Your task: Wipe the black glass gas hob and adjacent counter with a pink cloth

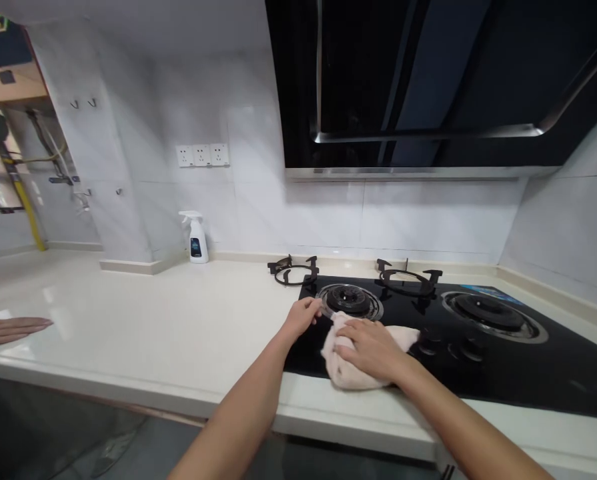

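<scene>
My left hand (304, 317) is closed in a pinch at the left edge of the metal burner ring (378, 308) around the left burner (348, 299). Beneath my right hand (371, 347) lies a bunched pale cloth (345, 373), which its fingers grip and press against the ring's near side and the front of the black glass cooktop (538, 377). Part of the cloth reaches over the counter's front strip. Two control knobs (473, 348) sit just right of the cloth, and the right burner (488, 312) lies farther over.
Two black pan supports (294, 275) (407, 283) stand off the burners along the back. A white spray bottle (197, 239) is against the wall on the pale counter (178, 320). Another person's hand (13, 330) rests at far left. A range hood (428, 153) hangs overhead.
</scene>
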A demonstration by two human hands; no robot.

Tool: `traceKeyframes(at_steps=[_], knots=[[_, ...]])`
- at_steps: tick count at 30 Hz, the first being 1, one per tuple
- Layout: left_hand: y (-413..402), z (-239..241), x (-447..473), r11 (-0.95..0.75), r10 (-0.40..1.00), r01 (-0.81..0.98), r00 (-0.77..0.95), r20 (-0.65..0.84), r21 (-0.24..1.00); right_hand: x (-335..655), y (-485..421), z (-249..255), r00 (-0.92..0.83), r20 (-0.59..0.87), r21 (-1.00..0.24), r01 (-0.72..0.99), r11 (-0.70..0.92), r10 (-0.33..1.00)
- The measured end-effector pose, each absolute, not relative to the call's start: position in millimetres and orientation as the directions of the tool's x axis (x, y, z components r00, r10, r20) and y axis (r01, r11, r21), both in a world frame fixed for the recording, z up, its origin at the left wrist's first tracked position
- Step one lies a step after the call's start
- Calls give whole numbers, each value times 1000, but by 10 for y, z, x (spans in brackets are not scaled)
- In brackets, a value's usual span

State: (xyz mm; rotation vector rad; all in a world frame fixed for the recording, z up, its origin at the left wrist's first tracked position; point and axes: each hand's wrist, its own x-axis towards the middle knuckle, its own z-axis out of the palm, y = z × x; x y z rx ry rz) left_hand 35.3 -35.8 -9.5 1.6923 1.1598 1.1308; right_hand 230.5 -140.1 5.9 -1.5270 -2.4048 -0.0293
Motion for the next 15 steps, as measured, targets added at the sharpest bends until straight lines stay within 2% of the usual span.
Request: traceKeyframes(at_steps=[6, 15], knots=[[-356, -49, 264, -205, 972, 143, 142, 185, 968, 1831, -1070, 107, -480, 265, -123, 843, 523, 836], [-346, -77, 296, -194, 970, 162, 182, 164, 968, 2448, -1134, 42, -534, 218, -150, 809, 569, 817]])
